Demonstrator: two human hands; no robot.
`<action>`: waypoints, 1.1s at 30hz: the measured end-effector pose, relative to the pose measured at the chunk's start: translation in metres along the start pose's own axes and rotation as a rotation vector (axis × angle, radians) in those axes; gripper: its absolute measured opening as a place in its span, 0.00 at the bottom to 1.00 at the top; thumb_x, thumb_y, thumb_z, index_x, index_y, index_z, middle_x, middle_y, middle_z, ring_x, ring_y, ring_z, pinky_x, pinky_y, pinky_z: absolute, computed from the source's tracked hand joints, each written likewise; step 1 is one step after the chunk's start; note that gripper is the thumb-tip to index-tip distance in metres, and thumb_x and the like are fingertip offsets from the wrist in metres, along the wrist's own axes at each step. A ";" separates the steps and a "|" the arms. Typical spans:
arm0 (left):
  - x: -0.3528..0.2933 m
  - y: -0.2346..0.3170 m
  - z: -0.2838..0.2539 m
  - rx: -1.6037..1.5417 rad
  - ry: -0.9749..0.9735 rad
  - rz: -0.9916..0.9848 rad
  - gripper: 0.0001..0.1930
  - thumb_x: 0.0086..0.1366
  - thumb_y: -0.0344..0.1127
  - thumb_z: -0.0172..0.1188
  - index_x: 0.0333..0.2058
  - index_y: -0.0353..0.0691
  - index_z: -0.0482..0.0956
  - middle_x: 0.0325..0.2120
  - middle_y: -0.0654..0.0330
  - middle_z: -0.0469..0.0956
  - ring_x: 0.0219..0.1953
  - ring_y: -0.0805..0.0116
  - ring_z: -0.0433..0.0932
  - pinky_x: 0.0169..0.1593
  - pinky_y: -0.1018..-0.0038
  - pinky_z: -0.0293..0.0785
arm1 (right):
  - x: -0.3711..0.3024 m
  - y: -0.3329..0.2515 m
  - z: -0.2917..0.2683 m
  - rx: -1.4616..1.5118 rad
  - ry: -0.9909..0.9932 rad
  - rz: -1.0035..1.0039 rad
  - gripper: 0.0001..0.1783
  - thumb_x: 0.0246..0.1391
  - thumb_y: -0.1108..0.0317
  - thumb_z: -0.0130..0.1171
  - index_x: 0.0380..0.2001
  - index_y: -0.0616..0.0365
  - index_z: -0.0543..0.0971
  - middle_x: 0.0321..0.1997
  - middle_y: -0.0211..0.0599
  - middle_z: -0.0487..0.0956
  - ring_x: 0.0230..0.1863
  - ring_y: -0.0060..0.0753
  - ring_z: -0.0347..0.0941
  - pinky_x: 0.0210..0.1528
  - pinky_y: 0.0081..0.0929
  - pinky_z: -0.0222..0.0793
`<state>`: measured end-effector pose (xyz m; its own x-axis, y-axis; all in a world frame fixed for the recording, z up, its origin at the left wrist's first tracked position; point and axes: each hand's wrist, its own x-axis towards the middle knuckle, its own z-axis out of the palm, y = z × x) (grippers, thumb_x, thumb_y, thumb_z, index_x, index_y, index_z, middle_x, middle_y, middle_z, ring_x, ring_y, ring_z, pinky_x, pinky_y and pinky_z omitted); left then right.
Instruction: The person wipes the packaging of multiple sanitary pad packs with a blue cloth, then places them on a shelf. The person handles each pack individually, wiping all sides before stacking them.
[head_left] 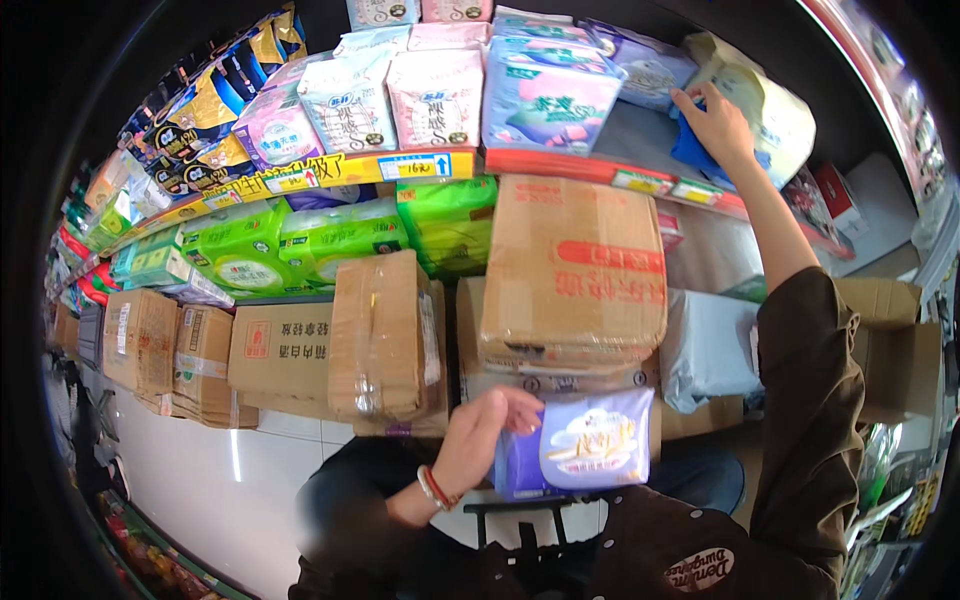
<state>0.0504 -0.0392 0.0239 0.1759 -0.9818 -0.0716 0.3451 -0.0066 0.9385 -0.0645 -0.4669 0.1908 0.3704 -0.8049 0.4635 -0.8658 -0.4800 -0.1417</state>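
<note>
My left hand (470, 440), with a red bracelet at the wrist, grips the left side of a purple soft pack of sanitary pads (590, 440) above my lap. Stretched out to the far right, my right hand (715, 125) is closed on a blue cloth (692, 150). The cloth rests on the grey shelf board (635, 130). Right beside that hand stands a pale yellow pack (785, 110), and a purple-blue pack (645, 68) lies just behind it. Part of the cloth is hidden under the fingers.
Pink, white and teal pad packs (550, 100) line the upper shelf to the left. Green tissue packs (340, 240) fill the shelf below. Cardboard boxes (575, 265) stand stacked before me, beside a grey plastic parcel (710, 345). An opened carton (895, 370) sits at the right.
</note>
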 end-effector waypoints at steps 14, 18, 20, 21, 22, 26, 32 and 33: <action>0.007 0.003 -0.007 -0.067 0.042 -0.141 0.23 0.77 0.45 0.38 0.42 0.32 0.78 0.31 0.62 0.76 0.34 0.77 0.74 0.42 0.79 0.73 | 0.109 -0.021 0.045 -0.530 -0.057 -0.498 0.18 0.58 0.57 0.57 0.52 0.41 0.75 0.48 0.37 0.80 0.48 0.47 0.78 0.45 0.45 0.75; 0.009 0.004 -0.005 -0.015 0.054 -0.113 0.23 0.77 0.45 0.38 0.40 0.32 0.78 0.29 0.62 0.76 0.32 0.78 0.74 0.40 0.79 0.73 | 0.078 -0.014 0.040 -0.442 0.052 -0.576 0.10 0.58 0.64 0.53 0.43 0.46 0.77 0.42 0.36 0.79 0.39 0.49 0.78 0.39 0.45 0.75; 0.010 0.004 -0.004 0.019 0.067 -0.081 0.23 0.77 0.44 0.38 0.38 0.32 0.79 0.27 0.63 0.77 0.31 0.79 0.73 0.39 0.80 0.73 | 0.063 -0.013 0.027 -0.365 0.192 -0.503 0.10 0.58 0.65 0.52 0.43 0.45 0.77 0.41 0.35 0.79 0.38 0.50 0.78 0.38 0.45 0.75; 0.010 0.004 -0.004 0.030 0.074 -0.069 0.23 0.77 0.44 0.38 0.38 0.33 0.79 0.27 0.63 0.77 0.30 0.79 0.73 0.39 0.80 0.72 | 0.060 -0.014 0.016 -0.365 0.225 -0.502 0.10 0.58 0.64 0.52 0.43 0.45 0.77 0.41 0.35 0.79 0.38 0.50 0.78 0.37 0.44 0.75; 0.009 0.004 -0.004 0.040 0.080 -0.057 0.23 0.77 0.44 0.38 0.37 0.33 0.79 0.26 0.63 0.77 0.29 0.79 0.73 0.38 0.81 0.72 | 0.058 -0.014 0.001 -0.367 0.257 -0.500 0.10 0.58 0.64 0.52 0.43 0.45 0.77 0.40 0.34 0.79 0.38 0.50 0.78 0.37 0.44 0.74; 0.003 0.001 -0.009 0.057 0.127 -0.021 0.23 0.77 0.44 0.38 0.37 0.33 0.79 0.25 0.64 0.77 0.27 0.81 0.70 0.33 0.82 0.69 | 0.030 -0.029 -0.060 -0.285 0.348 -0.536 0.08 0.59 0.64 0.52 0.40 0.48 0.76 0.38 0.33 0.78 0.35 0.49 0.77 0.35 0.44 0.73; 0.007 0.005 -0.016 0.016 0.147 0.115 0.21 0.77 0.46 0.39 0.39 0.37 0.78 0.25 0.67 0.75 0.25 0.83 0.68 0.32 0.85 0.67 | -0.071 -0.031 -0.157 -0.347 0.212 -0.632 0.05 0.57 0.66 0.53 0.37 0.50 0.74 0.36 0.32 0.77 0.33 0.47 0.76 0.32 0.41 0.72; 0.006 0.005 -0.018 0.027 0.165 0.136 0.19 0.76 0.45 0.41 0.40 0.37 0.77 0.26 0.67 0.75 0.25 0.84 0.68 0.31 0.85 0.67 | -0.095 -0.035 -0.172 -0.334 0.205 -0.708 0.05 0.57 0.68 0.53 0.37 0.50 0.74 0.35 0.32 0.76 0.32 0.47 0.77 0.31 0.40 0.72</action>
<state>0.0696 -0.0418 0.0225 0.3690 -0.9294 0.0042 0.2834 0.1168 0.9519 -0.1277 -0.3137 0.3025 0.8274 -0.2529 0.5014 -0.5154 -0.6964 0.4993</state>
